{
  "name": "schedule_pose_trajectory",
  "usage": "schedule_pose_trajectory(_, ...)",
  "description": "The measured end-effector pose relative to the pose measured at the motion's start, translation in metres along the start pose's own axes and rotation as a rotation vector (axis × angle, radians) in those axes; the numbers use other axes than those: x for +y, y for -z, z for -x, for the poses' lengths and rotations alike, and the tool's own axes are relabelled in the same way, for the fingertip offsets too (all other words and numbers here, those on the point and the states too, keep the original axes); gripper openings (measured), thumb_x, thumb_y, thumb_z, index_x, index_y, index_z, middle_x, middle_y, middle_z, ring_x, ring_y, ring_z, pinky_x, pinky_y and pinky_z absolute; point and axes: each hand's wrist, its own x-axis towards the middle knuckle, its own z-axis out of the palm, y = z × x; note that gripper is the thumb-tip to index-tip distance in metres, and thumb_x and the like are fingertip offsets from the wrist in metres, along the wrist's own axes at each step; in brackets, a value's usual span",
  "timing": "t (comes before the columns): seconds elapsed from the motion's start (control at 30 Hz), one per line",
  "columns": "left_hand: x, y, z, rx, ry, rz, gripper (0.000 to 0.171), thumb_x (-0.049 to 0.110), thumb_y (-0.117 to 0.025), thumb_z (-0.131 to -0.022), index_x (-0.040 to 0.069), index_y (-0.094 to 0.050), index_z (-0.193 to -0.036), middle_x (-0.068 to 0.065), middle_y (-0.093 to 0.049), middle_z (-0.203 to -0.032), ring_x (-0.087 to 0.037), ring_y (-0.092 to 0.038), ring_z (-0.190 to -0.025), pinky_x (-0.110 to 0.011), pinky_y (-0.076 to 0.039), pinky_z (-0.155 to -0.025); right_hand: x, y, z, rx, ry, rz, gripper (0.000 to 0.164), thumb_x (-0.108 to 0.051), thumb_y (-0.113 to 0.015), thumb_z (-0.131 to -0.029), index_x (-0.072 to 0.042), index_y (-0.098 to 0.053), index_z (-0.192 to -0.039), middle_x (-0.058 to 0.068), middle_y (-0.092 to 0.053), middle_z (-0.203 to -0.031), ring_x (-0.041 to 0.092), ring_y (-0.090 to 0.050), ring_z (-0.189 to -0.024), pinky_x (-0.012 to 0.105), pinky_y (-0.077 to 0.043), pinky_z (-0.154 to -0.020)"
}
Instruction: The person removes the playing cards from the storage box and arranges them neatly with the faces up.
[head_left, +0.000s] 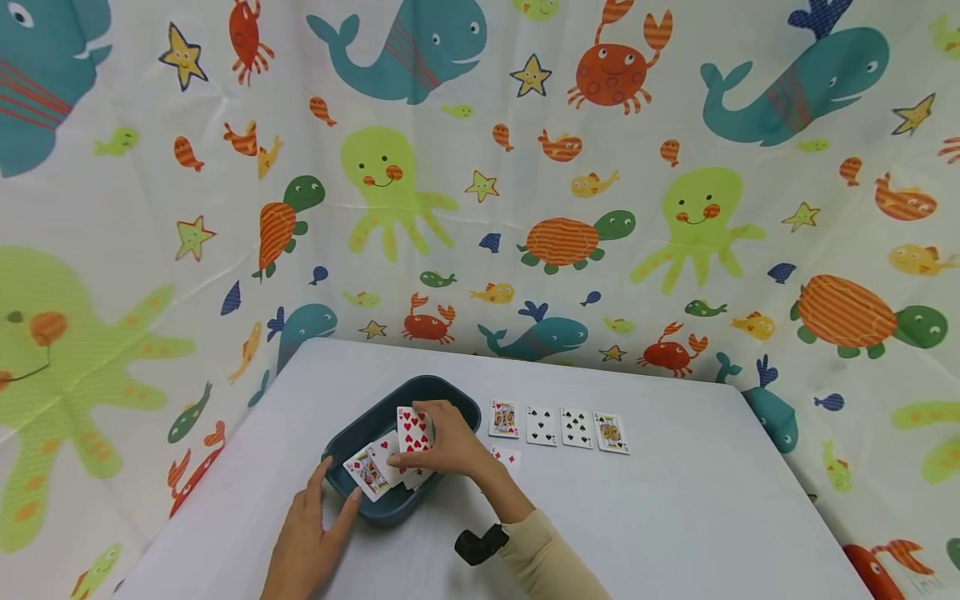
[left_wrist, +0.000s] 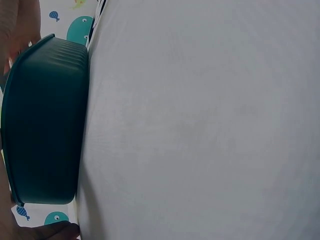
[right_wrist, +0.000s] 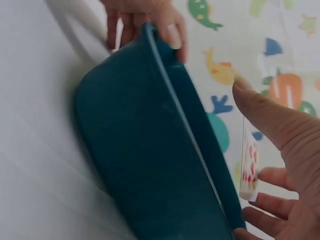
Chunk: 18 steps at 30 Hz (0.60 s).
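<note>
In the head view my right hand (head_left: 450, 442) pinches a red heart playing card (head_left: 411, 429) above a dark teal plastic basin (head_left: 450, 392). The right wrist view shows this card (right_wrist: 249, 170) between thumb and fingers, beside the basin's rim. My left hand (head_left: 311, 525) spreads thumb and fingers about the basin's near left corner, touching its rim. Inside lie several loose cards, among them a face card (head_left: 367, 473) and a heart card (head_left: 385, 450); some are partly covered by my right hand.
Right of the basin, a row of face-up cards lies on the white table (head_left: 675, 500): a face card (head_left: 504, 419), two black number cards (head_left: 542, 426) and another face card (head_left: 612, 432). A red diamond card (head_left: 506, 457) lies below them, partly behind my right wrist. A patterned curtain (head_left: 465, 292) stands behind.
</note>
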Motion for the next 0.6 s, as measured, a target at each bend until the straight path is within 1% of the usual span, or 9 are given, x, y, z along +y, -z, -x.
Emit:
schedule_pose_trajectory(0.13,0.000,-0.001,0.002,0.013,-0.005,0.002,0.084,0.062,-0.049,-0.101,0.014,-0.017,-0.162,-0.040,-0.042,-0.143,-0.058,-0.046,-0.131,-0.071,-0.039,-0.104,0.006,0.012,0.015,0.031,0.002,-0.075,0.090,-0.048,-0.087,-0.077,-0.011,-0.050,-0.150,0.008,-0.052,-0.150,0.025,-0.048,-0.135,0.049,-0.046,-0.110)
schedule_pose_trajectory(0.2,0.000,-0.002,0.003,0.018,-0.004,0.003,0.084,0.062,-0.049,-0.101,0.014,-0.017,-0.162,-0.040,-0.042,-0.143,-0.058,-0.045,-0.131,-0.071,-0.039,-0.104,0.010,0.018,0.022,0.047,0.001,-0.090,0.090,-0.048,-0.087,-0.078,-0.010,-0.050,-0.150,0.009,-0.052,-0.149,0.027,-0.048,-0.135,0.051,-0.046,-0.109)
schedule_pose_trajectory(0.3,0.000,-0.002,0.004,0.011,0.005,0.005,0.085,0.063,-0.048,-0.101,0.015,-0.016,-0.163,-0.039,-0.041,-0.144,-0.058,-0.044,-0.132,-0.071,-0.038,-0.104,0.015,0.027,0.035,0.071,-0.030,-0.108,0.090,-0.049,-0.087,-0.077,-0.012,-0.050,-0.150,0.009,-0.052,-0.149,0.028,-0.048,-0.136,0.053,-0.047,-0.108)
schedule_pose_trajectory(0.43,0.002,-0.002,0.005,-0.007,0.013,-0.001,0.086,0.065,-0.047,-0.101,0.014,-0.015,-0.163,-0.039,-0.040,-0.145,-0.058,-0.044,-0.132,-0.071,-0.038,-0.105,0.024,0.039,0.052,0.111,-0.079,-0.132,0.091,-0.050,-0.087,-0.077,-0.012,-0.049,-0.150,0.011,-0.050,-0.151,0.033,-0.045,-0.139,0.059,-0.045,-0.107)
schedule_pose_trajectory(0.6,0.003,-0.001,0.006,-0.011,0.014,-0.003,0.085,0.063,-0.048,-0.101,0.014,-0.014,-0.163,-0.039,-0.040,-0.145,-0.058,-0.044,-0.132,-0.071,-0.038,-0.104,0.043,0.048,0.071,0.160,-0.123,-0.125,0.091,-0.049,-0.087,-0.077,-0.011,-0.049,-0.150,0.013,-0.050,-0.151,0.036,-0.044,-0.140,0.063,-0.043,-0.107)
